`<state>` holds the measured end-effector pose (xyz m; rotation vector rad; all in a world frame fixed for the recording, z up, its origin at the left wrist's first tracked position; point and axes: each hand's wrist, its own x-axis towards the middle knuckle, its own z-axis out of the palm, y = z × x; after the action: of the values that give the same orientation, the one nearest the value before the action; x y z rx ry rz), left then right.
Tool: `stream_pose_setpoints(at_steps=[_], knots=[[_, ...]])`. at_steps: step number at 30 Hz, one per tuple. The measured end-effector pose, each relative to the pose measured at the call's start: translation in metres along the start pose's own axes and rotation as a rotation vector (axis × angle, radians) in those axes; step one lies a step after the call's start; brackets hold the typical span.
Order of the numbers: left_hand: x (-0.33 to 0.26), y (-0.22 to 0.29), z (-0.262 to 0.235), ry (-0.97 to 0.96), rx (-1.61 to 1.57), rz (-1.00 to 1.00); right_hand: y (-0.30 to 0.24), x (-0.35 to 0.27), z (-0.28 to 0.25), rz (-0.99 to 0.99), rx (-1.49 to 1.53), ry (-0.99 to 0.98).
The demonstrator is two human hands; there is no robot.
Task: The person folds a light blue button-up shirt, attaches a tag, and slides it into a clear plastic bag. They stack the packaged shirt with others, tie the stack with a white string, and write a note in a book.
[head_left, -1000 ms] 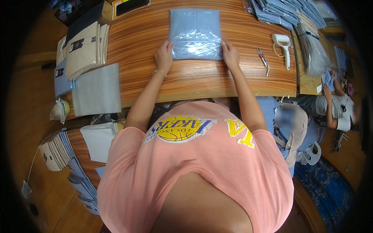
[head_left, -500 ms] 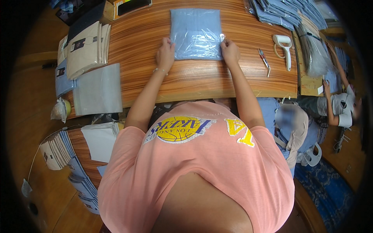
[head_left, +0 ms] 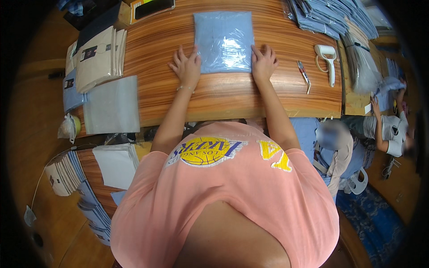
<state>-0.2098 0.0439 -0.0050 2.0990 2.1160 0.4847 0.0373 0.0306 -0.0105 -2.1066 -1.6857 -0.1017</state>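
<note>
A folded light-blue garment in a clear plastic bag [head_left: 223,40] lies flat on the wood-grain table [head_left: 156,53], its film shining near the middle. At its left edge rests my left hand [head_left: 187,69], fingers spread, with the forefinger against the plastic. My right hand [head_left: 264,64] is at the opposite edge, fingers also apart and the forefinger touching the bag's side. Neither hand grips anything. To the right of my right hand lie small thread snips [head_left: 304,77] and a white lint roller [head_left: 330,62].
Bagged beige garments [head_left: 96,58] are stacked at the left beside clear plastic sleeves [head_left: 111,105]. Blue bagged garments [head_left: 321,18] are piled at the far right. A phone [head_left: 154,6] lies at the far edge. Another person [head_left: 389,127] handles blue cloth on the right.
My fingers have gone from pinching the bag's side edges to spread out beside it. The other person's hands have lifted some blue cloth.
</note>
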Motion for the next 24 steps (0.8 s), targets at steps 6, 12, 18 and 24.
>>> stream_pose_setpoints(at_steps=[6,12,18,24], knots=[[0.006,-0.008,0.004,-0.095,-0.018,-0.011,0.012,0.001,0.006,0.025,0.0,-0.168],[-0.048,-0.012,-0.007,-0.095,-0.295,0.072,0.025,-0.042,-0.029,-0.255,0.323,-0.076],[0.016,-0.017,0.003,0.028,-0.062,0.627,0.004,-0.004,-0.022,-0.483,0.208,-0.002],[0.045,-0.018,-0.013,0.108,-0.214,0.457,-0.011,0.041,0.003,-0.513,0.294,-0.02]])
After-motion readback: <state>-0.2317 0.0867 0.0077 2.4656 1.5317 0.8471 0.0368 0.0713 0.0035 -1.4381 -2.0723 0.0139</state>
